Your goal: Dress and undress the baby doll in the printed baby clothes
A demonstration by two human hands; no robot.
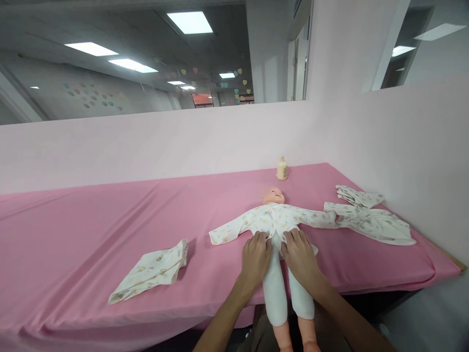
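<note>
The baby shirt [273,217] is on the doll [274,196], right of mid-frame, just up from the L hand [257,256] & R hand [299,255], both abt. as near; shirt's long way goes L–R, doll's goes up–down. Hands are a bit apart, each pinching the shirt's front edge. Fingertips are hard to see; doll's feet [311,346] get cut off at bottom.
</note>
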